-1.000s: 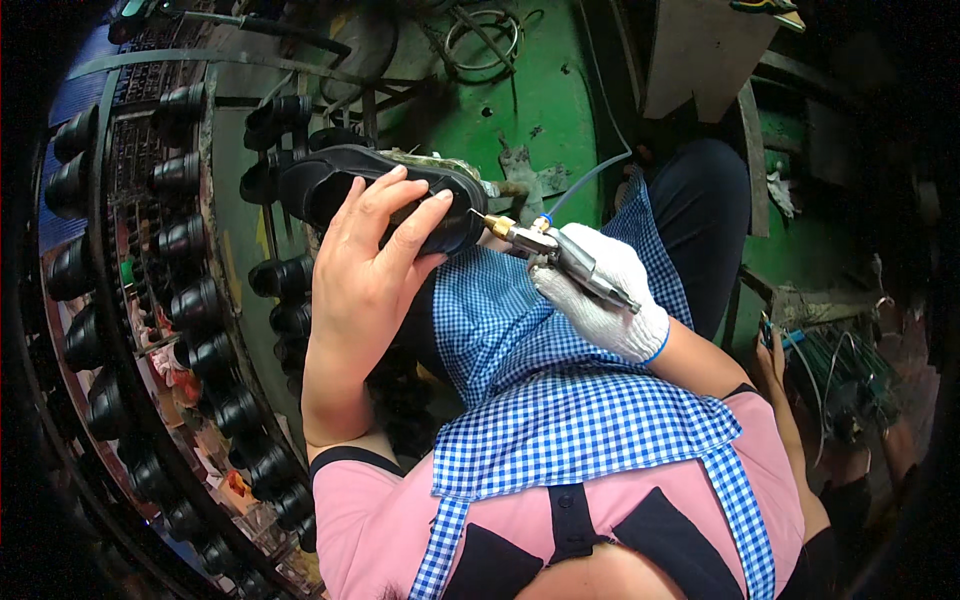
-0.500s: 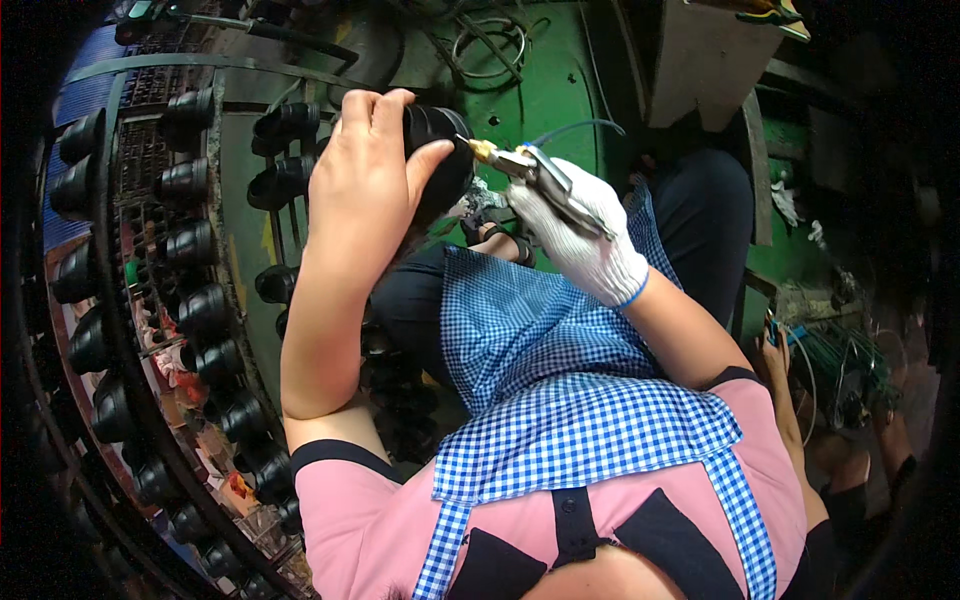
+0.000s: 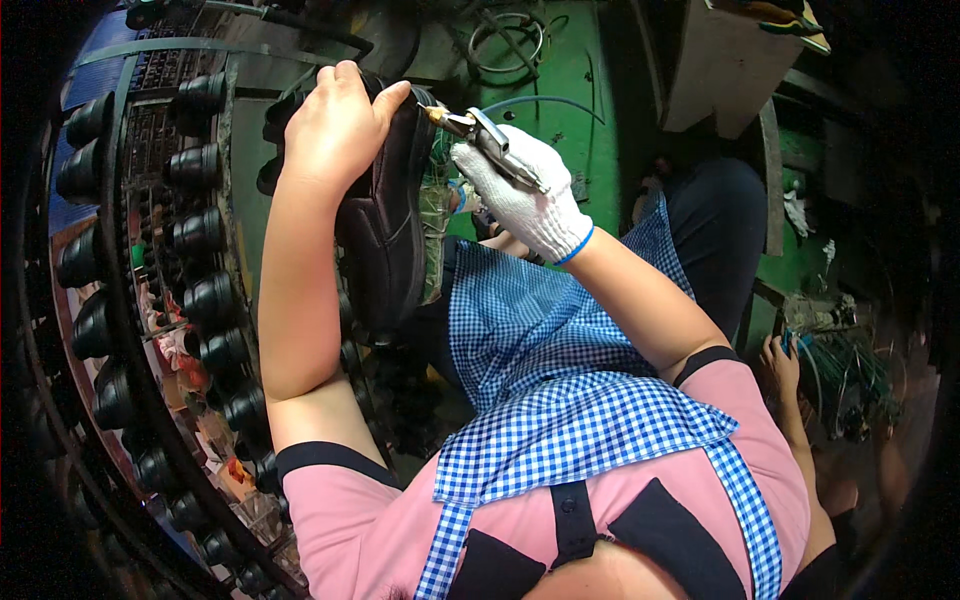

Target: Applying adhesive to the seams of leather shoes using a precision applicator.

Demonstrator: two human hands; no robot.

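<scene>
My bare left hand (image 3: 335, 125) is closed over the toe end of a black shoe (image 3: 385, 235). The shoe hangs lengthwise beside my left forearm, its dark upper showing and a greenish-grey sole edge turned to the right. My right hand (image 3: 535, 195), in a white knit glove with a blue cuff edge, is wrapped round a metal air gun (image 3: 500, 150). The gun's brass tip points left and comes close to the shoe's edge near my left thumb; whether it touches cannot be made out. A thin hose (image 3: 550, 98) arches off to the right behind the gun.
On the left, a tall metal rack (image 3: 125, 250) carries rows of black shoes. A pale box (image 3: 735, 65) stands at the far right, and a coiled hose (image 3: 507, 45) lies on the green floor (image 3: 600, 150). Another person's hand (image 3: 785, 365) is at the right, beside green strands.
Both hands have moved left and slightly up. The shoe has been turned, so its long upper and sole edge now show. The gun has followed the shoe's edge.
</scene>
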